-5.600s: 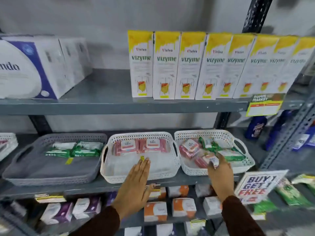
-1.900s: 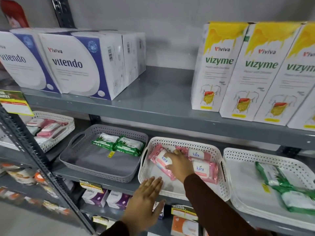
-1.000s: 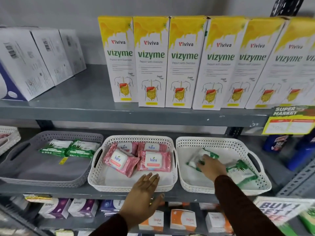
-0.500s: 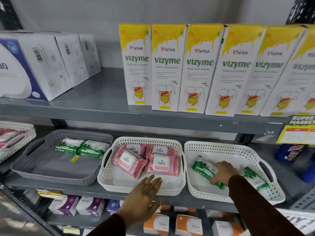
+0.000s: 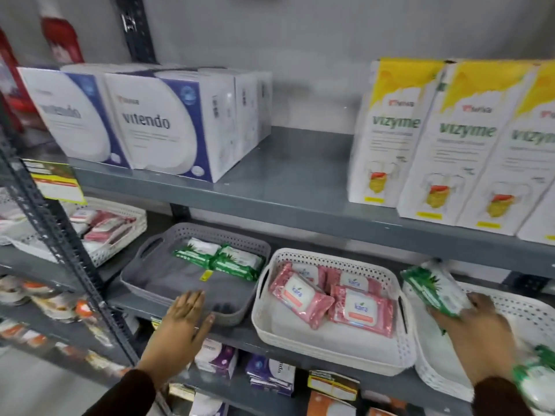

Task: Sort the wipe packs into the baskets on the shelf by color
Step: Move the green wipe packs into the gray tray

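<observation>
My right hand (image 5: 477, 328) grips a green wipe pack (image 5: 435, 291) and holds it lifted over the left rim of the right white basket (image 5: 522, 313). Another green pack (image 5: 537, 376) lies in that basket, partly behind my sleeve. The middle white basket (image 5: 300, 346) holds several pink packs (image 5: 360, 310). The grey basket (image 5: 144, 280) to its left holds two green packs (image 5: 219, 256) at its back. My left hand (image 5: 183, 325) rests flat, fingers spread, on the grey basket's front rim.
Blue-white boxes (image 5: 156, 124) and yellow-white cartons (image 5: 456, 139) stand on the upper shelf (image 5: 300, 187). Another white basket with pink packs (image 5: 102, 226) sits far left behind a dark upright post (image 5: 60, 229). Small boxes fill the shelf below (image 5: 267, 373).
The view has swung left. My right hand has lifted a green pack out of the right basket toward the left. My left hand has shifted from the middle basket's front to the grey basket's front.
</observation>
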`<state>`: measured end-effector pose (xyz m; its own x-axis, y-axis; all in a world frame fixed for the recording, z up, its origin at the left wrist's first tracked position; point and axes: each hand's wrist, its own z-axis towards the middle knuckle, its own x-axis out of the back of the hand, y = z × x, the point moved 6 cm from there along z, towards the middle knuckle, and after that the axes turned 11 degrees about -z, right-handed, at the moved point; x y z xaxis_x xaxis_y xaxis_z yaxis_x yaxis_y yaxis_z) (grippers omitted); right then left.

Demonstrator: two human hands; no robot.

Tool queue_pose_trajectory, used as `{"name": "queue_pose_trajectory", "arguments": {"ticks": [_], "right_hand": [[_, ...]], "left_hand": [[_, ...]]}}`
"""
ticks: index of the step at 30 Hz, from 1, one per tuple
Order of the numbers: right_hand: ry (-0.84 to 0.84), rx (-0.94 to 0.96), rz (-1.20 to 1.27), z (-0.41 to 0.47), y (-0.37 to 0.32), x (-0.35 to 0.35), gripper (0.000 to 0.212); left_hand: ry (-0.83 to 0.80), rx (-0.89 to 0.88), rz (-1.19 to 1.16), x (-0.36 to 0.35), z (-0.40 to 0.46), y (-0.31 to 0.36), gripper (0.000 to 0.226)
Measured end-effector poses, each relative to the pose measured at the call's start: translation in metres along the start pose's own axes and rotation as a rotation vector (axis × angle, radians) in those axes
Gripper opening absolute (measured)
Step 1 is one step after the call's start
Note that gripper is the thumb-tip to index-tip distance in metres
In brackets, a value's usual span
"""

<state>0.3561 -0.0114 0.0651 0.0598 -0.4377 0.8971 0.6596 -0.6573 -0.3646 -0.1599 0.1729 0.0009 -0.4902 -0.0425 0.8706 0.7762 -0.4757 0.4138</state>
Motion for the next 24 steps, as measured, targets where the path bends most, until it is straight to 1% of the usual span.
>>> {"name": "queue_pose_trajectory", "arguments": {"ticks": [2,4,6,9,11,13,15,17,19,21,22,24], "right_hand": [[0.116,0.065,0.122,-0.020,-0.052,0.010,0.058],[0.147,0.192,0.129,-0.039,-0.117,0.006,0.054],[0.085,0.352,0.110,-0.055,-0.180,-0.017,0.054],[0.014,0.584,0.091,-0.088,-0.269,-0.053,0.062],[-0.049,0.701,0.064,-0.109,-0.316,-0.084,0.058],[-0.113,0.789,0.014,-0.122,-0.352,-0.115,0.060],[-0.131,0.867,-0.061,-0.127,-0.376,-0.143,0.065],[-0.106,0.931,-0.175,-0.128,-0.390,-0.164,0.063],[-0.115,0.925,-0.287,-0.128,-0.395,-0.178,0.047],[-0.152,0.898,-0.359,-0.132,-0.399,-0.185,0.033],[-0.168,0.895,-0.388,-0.136,-0.401,-0.186,0.032],[-0.171,0.899,-0.431,-0.141,-0.403,-0.187,0.039]], "left_hand": [[0.009,0.000,-0.002,0.007,-0.005,-0.015,0.098],[-0.004,-0.025,0.011,0.014,-0.009,-0.025,0.092],[-0.027,-0.059,0.018,0.018,-0.009,-0.031,0.082],[-0.050,-0.098,0.006,0.020,-0.006,-0.036,0.074],[-0.053,-0.126,-0.004,0.021,-0.003,-0.039,0.072],[-0.056,-0.150,-0.024,0.023,-0.001,-0.043,0.070],[-0.073,-0.162,-0.038,0.025,-0.001,-0.046,0.066],[-0.078,-0.174,-0.054,0.027,-0.001,-0.049,0.055],[-0.064,-0.185,-0.070,0.028,-0.003,-0.049,0.046],[-0.024,-0.188,-0.067,0.028,-0.003,-0.047,0.043],[-0.011,-0.181,-0.061,0.028,-0.002,-0.046,0.042],[0.014,-0.168,-0.044,0.026,0.000,-0.042,0.041]]}}
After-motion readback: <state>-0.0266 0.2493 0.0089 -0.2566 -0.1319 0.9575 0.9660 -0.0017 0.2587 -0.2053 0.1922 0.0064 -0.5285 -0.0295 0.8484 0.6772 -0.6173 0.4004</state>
